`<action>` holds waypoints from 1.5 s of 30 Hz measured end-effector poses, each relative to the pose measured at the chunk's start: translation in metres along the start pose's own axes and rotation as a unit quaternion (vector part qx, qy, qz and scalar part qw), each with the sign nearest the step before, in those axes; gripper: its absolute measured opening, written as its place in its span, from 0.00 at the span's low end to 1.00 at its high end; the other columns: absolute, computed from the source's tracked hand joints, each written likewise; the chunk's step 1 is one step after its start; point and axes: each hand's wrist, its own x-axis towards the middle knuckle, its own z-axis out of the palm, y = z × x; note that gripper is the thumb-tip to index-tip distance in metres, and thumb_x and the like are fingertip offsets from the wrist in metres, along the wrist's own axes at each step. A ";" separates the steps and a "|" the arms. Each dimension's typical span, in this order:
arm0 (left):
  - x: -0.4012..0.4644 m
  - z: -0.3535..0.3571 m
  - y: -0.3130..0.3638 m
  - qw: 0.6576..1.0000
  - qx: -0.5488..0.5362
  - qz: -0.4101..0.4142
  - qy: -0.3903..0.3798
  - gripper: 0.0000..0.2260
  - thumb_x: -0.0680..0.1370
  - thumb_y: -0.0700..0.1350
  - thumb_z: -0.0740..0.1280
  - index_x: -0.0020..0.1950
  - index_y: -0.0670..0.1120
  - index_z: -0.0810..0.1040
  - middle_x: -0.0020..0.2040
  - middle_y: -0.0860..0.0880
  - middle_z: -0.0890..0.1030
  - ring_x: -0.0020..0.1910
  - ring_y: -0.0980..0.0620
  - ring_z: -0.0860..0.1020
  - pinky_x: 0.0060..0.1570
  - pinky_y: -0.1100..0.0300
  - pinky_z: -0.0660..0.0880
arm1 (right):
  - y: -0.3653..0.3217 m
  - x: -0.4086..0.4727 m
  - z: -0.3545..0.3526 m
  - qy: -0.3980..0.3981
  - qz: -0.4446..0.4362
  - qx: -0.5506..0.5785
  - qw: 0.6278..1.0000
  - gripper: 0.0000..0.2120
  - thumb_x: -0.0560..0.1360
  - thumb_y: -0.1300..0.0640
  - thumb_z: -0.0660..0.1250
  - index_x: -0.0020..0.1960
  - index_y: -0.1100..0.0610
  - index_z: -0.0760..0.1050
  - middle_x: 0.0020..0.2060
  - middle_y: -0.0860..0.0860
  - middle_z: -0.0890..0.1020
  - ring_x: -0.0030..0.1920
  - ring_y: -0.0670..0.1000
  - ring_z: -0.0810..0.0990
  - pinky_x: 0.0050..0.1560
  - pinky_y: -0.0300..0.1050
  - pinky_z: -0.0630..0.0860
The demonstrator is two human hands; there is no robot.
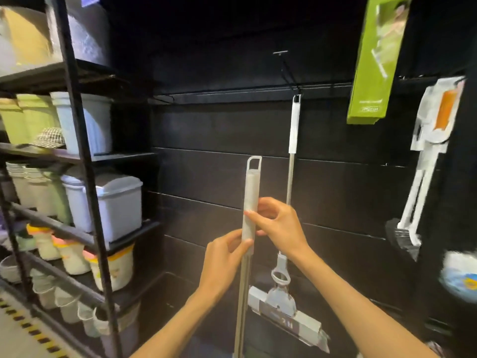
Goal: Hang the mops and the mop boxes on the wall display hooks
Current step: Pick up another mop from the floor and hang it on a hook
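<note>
Here, on the left stands a black shelf rack (85, 161) with grey bins (113, 202) and small tubs with yellow and pink lids (69, 251). In the middle, the left hand (222, 262) pinches the lower end of the white grip of a mop handle (251, 202), and the right hand (278, 223) holds the same grip a little higher, with its fingers curled around it. The handle is upright, and its top loop is below the wall hook (294, 85). A second mop (293, 140) already hangs from this hook on the black wall, its head (289, 319) low. Further right hang a green box (374, 60) and a packed white mop (428, 151).
</note>
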 end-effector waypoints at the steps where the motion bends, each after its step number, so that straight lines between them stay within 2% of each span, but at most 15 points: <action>1: 0.014 0.002 -0.003 1.000 -0.011 0.007 -0.004 0.09 0.83 0.55 0.69 0.61 0.62 0.85 0.51 0.65 0.87 0.52 0.64 0.85 0.54 0.63 0.82 | 0.003 0.012 -0.001 0.007 -0.007 -0.004 1.000 0.10 0.77 0.52 0.78 0.57 0.50 0.85 0.47 0.47 0.89 0.50 0.49 0.89 0.42 0.53 0.88; 6: 0.080 0.016 -0.024 0.998 -0.046 0.027 -0.030 0.11 0.83 0.55 0.68 0.64 0.59 0.85 0.54 0.62 0.87 0.55 0.62 0.85 0.56 0.51 0.84 | 0.010 0.066 -0.010 0.040 -0.028 -0.044 0.998 0.11 0.77 0.50 0.78 0.58 0.51 0.84 0.49 0.46 0.88 0.51 0.48 0.88 0.40 0.47 0.87; 12: 0.157 0.033 -0.033 0.989 -0.109 0.073 -0.070 0.10 0.83 0.53 0.69 0.64 0.57 0.85 0.54 0.62 0.87 0.54 0.63 0.85 0.56 0.49 0.84 | 0.010 0.124 -0.027 0.110 -0.052 -0.108 0.987 0.17 0.77 0.49 0.78 0.62 0.55 0.84 0.52 0.49 0.87 0.50 0.49 0.88 0.39 0.43 0.86; 15: 0.190 0.036 -0.028 0.984 -0.131 0.093 -0.083 0.08 0.83 0.52 0.70 0.59 0.65 0.84 0.52 0.64 0.87 0.52 0.62 0.86 0.55 0.49 0.85 | 0.002 0.148 -0.033 0.132 -0.064 -0.133 0.980 0.17 0.77 0.49 0.77 0.63 0.55 0.83 0.53 0.50 0.87 0.51 0.49 0.88 0.40 0.47 0.87; 18: 0.220 0.035 -0.015 0.976 -0.151 0.119 -0.098 0.13 0.83 0.52 0.70 0.53 0.75 0.82 0.51 0.65 0.87 0.52 0.61 0.86 0.54 0.49 0.85 | -0.009 0.172 -0.042 0.153 -0.080 -0.156 0.973 0.17 0.78 0.49 0.77 0.63 0.55 0.83 0.53 0.50 0.87 0.52 0.50 0.88 0.41 0.52 0.88; 20: 0.240 0.036 -0.011 0.972 -0.162 0.134 -0.105 0.11 0.83 0.52 0.70 0.55 0.71 0.83 0.52 0.62 0.88 0.53 0.60 0.86 0.54 0.49 0.85 | -0.018 0.186 -0.046 0.165 -0.095 -0.178 0.966 0.16 0.78 0.49 0.76 0.63 0.55 0.83 0.53 0.50 0.87 0.52 0.50 0.88 0.40 0.53 0.88; 22: 0.259 0.038 -0.011 0.968 -0.175 0.143 -0.108 0.09 0.82 0.54 0.70 0.62 0.61 0.85 0.53 0.59 0.88 0.53 0.59 0.86 0.54 0.49 0.85 | -0.027 0.198 -0.051 0.175 -0.107 -0.191 0.960 0.17 0.78 0.49 0.76 0.63 0.56 0.84 0.53 0.51 0.87 0.53 0.51 0.88 0.40 0.53 0.88; 24: 0.275 0.040 -0.010 0.965 -0.185 0.150 -0.106 0.14 0.82 0.55 0.70 0.65 0.53 0.85 0.54 0.56 0.88 0.53 0.57 0.86 0.53 0.49 0.85 | -0.035 0.208 -0.053 0.184 -0.112 -0.189 0.958 0.16 0.79 0.50 0.76 0.62 0.57 0.84 0.52 0.52 0.87 0.52 0.51 0.88 0.39 0.54 0.88; 26: 0.288 0.041 -0.006 0.963 -0.195 0.153 -0.103 0.17 0.82 0.56 0.70 0.66 0.50 0.84 0.55 0.54 0.88 0.54 0.56 0.86 0.52 0.49 0.86 | -0.043 0.218 -0.055 0.195 -0.119 -0.200 0.953 0.17 0.79 0.50 0.76 0.63 0.58 0.83 0.52 0.53 0.87 0.52 0.51 0.88 0.39 0.54 0.88; 32: 0.314 0.045 0.005 0.960 -0.206 0.159 -0.100 0.18 0.81 0.56 0.71 0.66 0.48 0.84 0.54 0.53 0.88 0.52 0.55 0.87 0.52 0.50 0.86 | -0.050 0.242 -0.062 0.209 -0.128 -0.220 0.944 0.17 0.79 0.49 0.75 0.64 0.58 0.83 0.54 0.53 0.87 0.53 0.50 0.88 0.39 0.52 0.88; 42: 0.340 0.072 -0.009 0.970 -0.195 0.117 -0.088 0.18 0.80 0.56 0.72 0.65 0.49 0.85 0.54 0.53 0.88 0.50 0.56 0.86 0.51 0.53 0.86 | -0.022 0.276 -0.075 0.229 -0.093 -0.266 0.932 0.16 0.80 0.48 0.73 0.63 0.57 0.83 0.55 0.50 0.86 0.51 0.48 0.86 0.38 0.40 0.85; 45: 0.348 0.084 -0.017 0.972 -0.198 0.099 -0.083 0.17 0.80 0.55 0.72 0.65 0.48 0.85 0.52 0.54 0.87 0.49 0.57 0.86 0.51 0.55 0.86 | -0.007 0.286 -0.078 0.227 -0.069 -0.257 0.937 0.17 0.80 0.48 0.73 0.64 0.57 0.83 0.57 0.52 0.86 0.53 0.50 0.86 0.41 0.46 0.88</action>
